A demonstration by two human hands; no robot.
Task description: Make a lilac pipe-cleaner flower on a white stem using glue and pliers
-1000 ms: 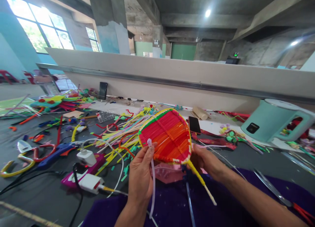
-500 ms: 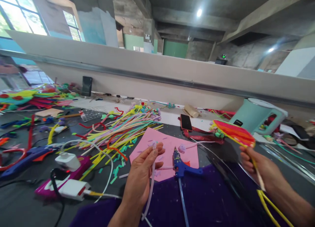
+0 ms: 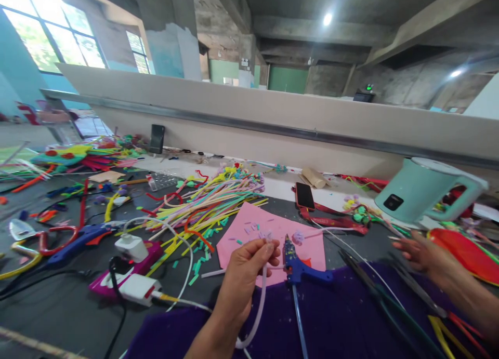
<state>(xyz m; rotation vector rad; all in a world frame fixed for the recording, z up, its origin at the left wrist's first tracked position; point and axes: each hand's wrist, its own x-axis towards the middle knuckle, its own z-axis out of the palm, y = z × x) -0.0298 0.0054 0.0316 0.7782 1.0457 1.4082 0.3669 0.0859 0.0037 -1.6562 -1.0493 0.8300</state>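
My left hand (image 3: 251,268) is closed in a pinch around a lilac pipe cleaner (image 3: 260,312), whose lower part curves down below the fingers. A pale lilac tip shows at the fingertips, too small to make out. My right hand (image 3: 419,255) is over the right side of the table, its fingers loosely stretched to the left. Beside its wrist lies a red fan-shaped piece with a yellow edge (image 3: 465,252); a thin pale stick end pokes out by the fingers. A blue glue gun (image 3: 298,268) rests on a pink sheet (image 3: 237,226), near a curled lilac flower (image 3: 298,238).
A pile of coloured pipe cleaners (image 3: 210,198) lies behind the left hand. Pliers (image 3: 362,270) sit near the right hand. A power strip (image 3: 144,260) with cables, red-handled scissors (image 3: 58,239), a phone (image 3: 304,195) and a mint kettle (image 3: 421,190) stand or lie around.
My right hand has lowered the red fan-shaped piece from upright to lying at the right, and its fingers have loosened. My left hand still pinches the lilac pipe cleaner. The view has shifted left.
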